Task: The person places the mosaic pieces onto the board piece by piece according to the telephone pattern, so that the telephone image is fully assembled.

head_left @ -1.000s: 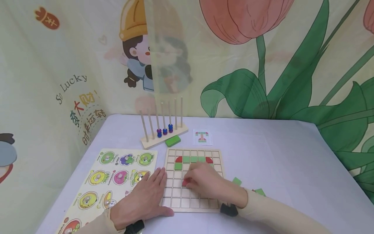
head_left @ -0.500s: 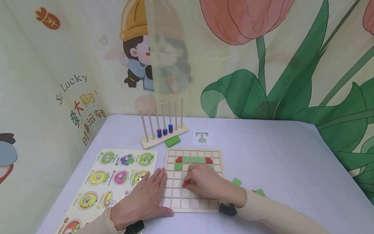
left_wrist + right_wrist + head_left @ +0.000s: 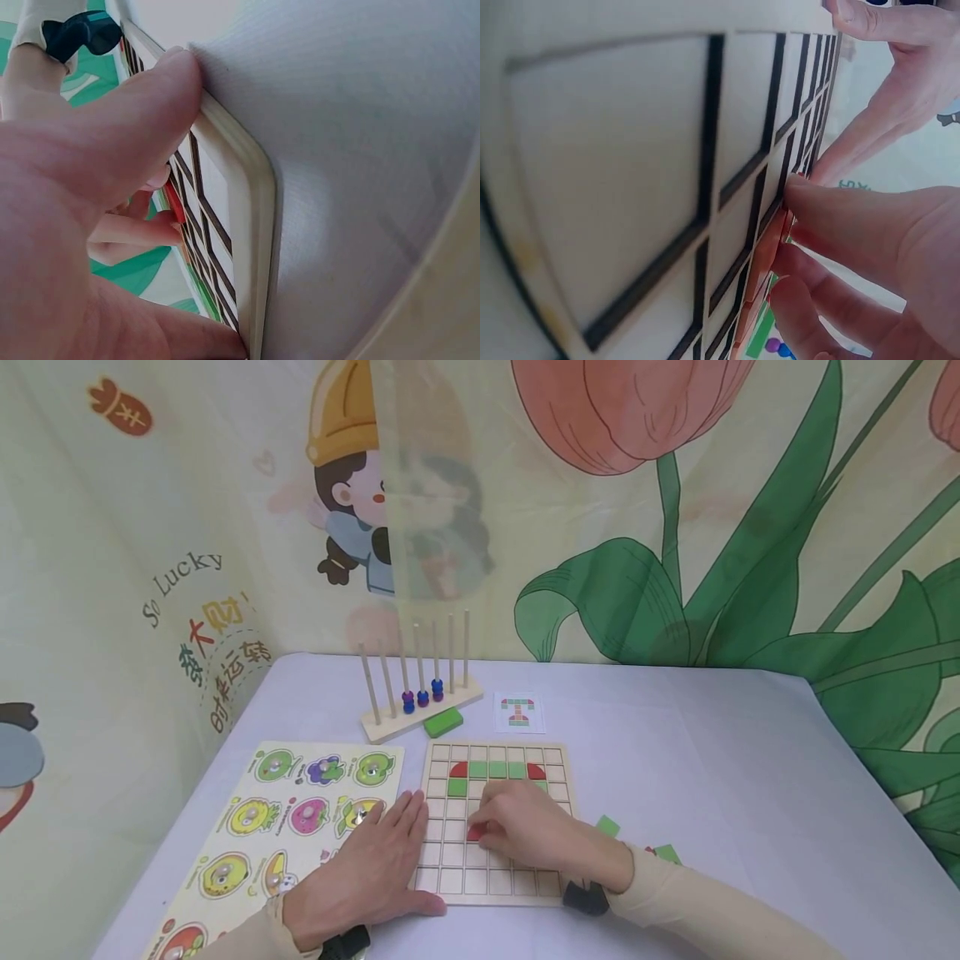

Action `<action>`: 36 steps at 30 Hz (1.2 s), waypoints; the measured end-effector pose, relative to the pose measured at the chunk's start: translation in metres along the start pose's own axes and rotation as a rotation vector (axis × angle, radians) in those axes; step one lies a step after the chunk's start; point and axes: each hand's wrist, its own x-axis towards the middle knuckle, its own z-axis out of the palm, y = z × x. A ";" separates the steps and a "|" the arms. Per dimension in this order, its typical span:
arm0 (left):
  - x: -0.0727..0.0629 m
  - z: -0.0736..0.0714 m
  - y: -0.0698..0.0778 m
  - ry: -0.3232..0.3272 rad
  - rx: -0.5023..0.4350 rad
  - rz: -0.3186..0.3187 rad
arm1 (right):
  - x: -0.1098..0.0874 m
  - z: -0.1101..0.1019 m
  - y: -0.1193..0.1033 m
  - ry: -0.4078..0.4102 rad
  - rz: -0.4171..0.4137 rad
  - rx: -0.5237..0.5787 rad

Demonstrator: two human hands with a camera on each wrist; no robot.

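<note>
A wooden grid board [image 3: 453, 881] lies on the table. My left hand [image 3: 367, 868] has its fingers spread straight along the board's left edge, its thumb by the near corner. Over the middle of the board, my right hand [image 3: 528, 827] pinches a red tile [image 3: 476, 833] at a grid cell. That tile shows as a red edge [image 3: 175, 202] in the left wrist view. Orange tiles [image 3: 763, 259] sit in the grid beside the right fingers in the right wrist view. Farther up, green tiles [image 3: 497, 769] form a row between two red rounded tiles [image 3: 536, 772].
Loose green tiles [image 3: 608, 825] lie right of the board. Behind it are a pattern card [image 3: 519, 712], a green block [image 3: 443, 722] and a peg stand [image 3: 375, 727] with beads. A fruit puzzle board [image 3: 247, 835] lies at left, partly under the left hand.
The red tile and the right fingertips have shifted slightly toward the near edge of the board. The left hand has stayed in place.
</note>
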 end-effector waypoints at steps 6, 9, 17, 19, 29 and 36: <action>0.000 0.001 -0.001 0.009 -0.019 0.003 | -0.004 -0.007 0.003 -0.011 0.036 0.051; -0.001 0.002 -0.002 0.014 -0.038 0.006 | -0.009 -0.013 0.007 0.022 0.043 0.049; -0.001 0.003 -0.002 0.023 -0.043 0.020 | -0.045 -0.032 0.029 0.090 0.211 0.044; -0.001 0.003 -0.002 0.024 -0.041 0.022 | -0.057 -0.036 0.037 0.091 0.296 0.039; 0.000 0.002 -0.001 0.016 -0.030 0.018 | -0.132 -0.049 0.076 0.060 0.655 0.010; 0.000 0.001 -0.001 0.005 -0.047 0.004 | -0.158 -0.042 0.080 0.038 0.760 0.024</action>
